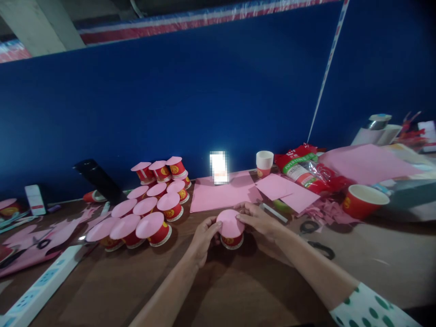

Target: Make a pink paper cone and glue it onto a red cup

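An upside-down red paper cup (pixel 232 240) with a gold emblem stands on the brown table in front of me. A round pink paper disc (pixel 229 221), slightly cone-shaped, sits on top of it. My left hand (pixel 206 237) grips the disc's left edge between thumb and fingers. From the other side my right hand (pixel 257 219) holds the disc's right edge, its thumb on top. Left of my hands stand several red cups with pink paper tops (pixel 172 211), grouped in rows, some stacked. Behind the held cup lies a flat pink sheet (pixel 207 193).
Right: a white-and-red cup stack (pixel 265 162), plastic cup bag (pixel 303 170), pink squares (pixel 288 190), paper scraps (pixel 329 211), black-handled scissors (pixel 320 250) and a large red cup (pixel 364 202). Left: a black bottle (pixel 102 181), power strip (pixel 47 277) and another pair of scissors (pixel 42 244). A blue partition (pixel 170 100) rises behind.
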Demonstrator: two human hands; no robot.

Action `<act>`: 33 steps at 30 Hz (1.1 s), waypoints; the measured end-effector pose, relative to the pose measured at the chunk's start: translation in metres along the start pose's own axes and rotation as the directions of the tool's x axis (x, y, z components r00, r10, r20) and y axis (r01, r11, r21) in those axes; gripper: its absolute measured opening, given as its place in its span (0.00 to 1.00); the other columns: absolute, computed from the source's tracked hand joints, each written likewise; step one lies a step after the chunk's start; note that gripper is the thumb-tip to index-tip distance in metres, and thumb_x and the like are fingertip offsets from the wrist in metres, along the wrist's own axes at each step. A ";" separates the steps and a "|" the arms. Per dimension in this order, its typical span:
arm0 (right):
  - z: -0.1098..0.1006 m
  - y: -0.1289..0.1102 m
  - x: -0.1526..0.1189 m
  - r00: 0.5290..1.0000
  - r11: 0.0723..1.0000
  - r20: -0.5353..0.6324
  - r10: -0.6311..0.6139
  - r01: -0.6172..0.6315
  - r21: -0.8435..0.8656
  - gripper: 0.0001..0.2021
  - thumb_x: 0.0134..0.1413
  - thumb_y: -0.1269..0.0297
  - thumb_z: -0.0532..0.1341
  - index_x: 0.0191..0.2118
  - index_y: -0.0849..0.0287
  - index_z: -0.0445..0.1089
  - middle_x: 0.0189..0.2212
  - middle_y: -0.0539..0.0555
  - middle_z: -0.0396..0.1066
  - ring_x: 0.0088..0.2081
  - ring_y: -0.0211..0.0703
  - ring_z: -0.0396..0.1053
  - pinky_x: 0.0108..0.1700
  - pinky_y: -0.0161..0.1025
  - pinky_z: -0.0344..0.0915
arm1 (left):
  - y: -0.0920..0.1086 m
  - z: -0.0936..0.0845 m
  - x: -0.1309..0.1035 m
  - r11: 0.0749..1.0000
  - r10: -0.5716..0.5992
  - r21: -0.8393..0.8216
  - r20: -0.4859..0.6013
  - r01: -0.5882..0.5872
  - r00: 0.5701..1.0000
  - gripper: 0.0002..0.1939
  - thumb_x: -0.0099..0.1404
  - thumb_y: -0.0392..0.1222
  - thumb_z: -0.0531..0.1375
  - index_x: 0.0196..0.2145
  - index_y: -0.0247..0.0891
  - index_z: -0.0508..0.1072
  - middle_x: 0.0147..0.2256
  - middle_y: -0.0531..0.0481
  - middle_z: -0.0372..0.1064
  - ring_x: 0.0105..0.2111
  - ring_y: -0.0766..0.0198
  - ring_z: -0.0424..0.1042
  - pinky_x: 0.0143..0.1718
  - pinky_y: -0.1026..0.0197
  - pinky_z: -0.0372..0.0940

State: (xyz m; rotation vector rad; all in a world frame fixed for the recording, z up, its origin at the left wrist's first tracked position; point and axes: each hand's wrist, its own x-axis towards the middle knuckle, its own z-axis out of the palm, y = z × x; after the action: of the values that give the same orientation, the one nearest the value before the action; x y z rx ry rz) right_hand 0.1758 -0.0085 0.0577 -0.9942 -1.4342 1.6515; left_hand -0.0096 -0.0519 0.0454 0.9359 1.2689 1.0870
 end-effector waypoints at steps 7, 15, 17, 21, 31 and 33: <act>0.005 0.004 0.001 1.000 1.000 -0.004 -0.002 0.002 0.006 0.19 0.46 0.54 0.62 0.41 0.59 0.61 0.27 0.48 0.64 0.26 0.32 0.62 0.23 0.29 0.61 | -0.004 -0.002 0.000 1.000 -0.001 0.000 0.002 0.001 1.000 0.21 0.52 0.51 0.61 0.40 0.36 0.68 0.20 0.57 0.58 0.20 0.75 0.57 0.22 0.70 0.56; 0.002 0.003 0.001 1.000 0.999 -0.026 0.017 -0.018 -0.028 0.14 0.48 0.59 0.60 0.41 0.58 0.62 0.27 0.47 0.65 0.24 0.31 0.62 0.22 0.28 0.60 | -0.002 0.003 -0.007 0.999 -0.022 -0.026 -0.041 0.021 0.999 0.22 0.49 0.53 0.62 0.38 0.35 0.69 0.20 0.57 0.58 0.20 0.74 0.57 0.21 0.70 0.56; 0.002 0.007 0.003 1.000 0.999 -0.022 0.008 -0.009 -0.031 0.14 0.48 0.61 0.60 0.41 0.58 0.61 0.24 0.46 0.64 0.22 0.31 0.61 0.21 0.29 0.59 | 0.000 0.005 -0.008 0.999 -0.028 -0.038 -0.053 0.026 0.998 0.22 0.48 0.53 0.63 0.37 0.35 0.69 0.20 0.58 0.57 0.19 0.74 0.57 0.21 0.70 0.55; 0.001 0.007 0.003 1.000 0.999 -0.016 0.008 -0.009 -0.046 0.13 0.48 0.64 0.59 0.40 0.59 0.61 0.26 0.47 0.65 0.23 0.32 0.63 0.21 0.28 0.61 | 0.001 0.004 -0.009 0.998 -0.032 -0.054 -0.066 0.029 0.997 0.23 0.48 0.52 0.63 0.38 0.36 0.69 0.20 0.58 0.57 0.19 0.74 0.56 0.22 0.70 0.56; 0.001 -0.013 -0.012 0.992 0.998 0.117 0.055 -0.051 -0.034 0.19 0.46 0.60 0.62 0.45 0.58 0.59 0.35 0.52 0.67 0.30 0.34 0.66 0.24 0.29 0.63 | -0.004 -0.001 -0.010 0.999 -0.031 -0.024 -0.063 0.029 0.998 0.25 0.46 0.54 0.64 0.40 0.36 0.69 0.20 0.57 0.56 0.20 0.74 0.55 0.20 0.71 0.54; 0.002 -0.013 -0.012 0.990 0.999 0.132 0.043 -0.040 -0.026 0.20 0.46 0.59 0.63 0.45 0.59 0.59 0.34 0.52 0.67 0.30 0.34 0.65 0.24 0.29 0.62 | -0.003 0.000 -0.010 1.000 -0.020 -0.020 -0.054 0.019 0.998 0.25 0.47 0.54 0.63 0.40 0.36 0.69 0.20 0.57 0.57 0.20 0.74 0.56 0.21 0.70 0.55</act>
State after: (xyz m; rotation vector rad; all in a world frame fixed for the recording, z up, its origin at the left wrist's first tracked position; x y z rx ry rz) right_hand 0.1801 -0.0184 0.0716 -0.9479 -1.5316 1.7640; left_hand -0.0088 -0.0623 0.0454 0.8830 1.3073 1.1143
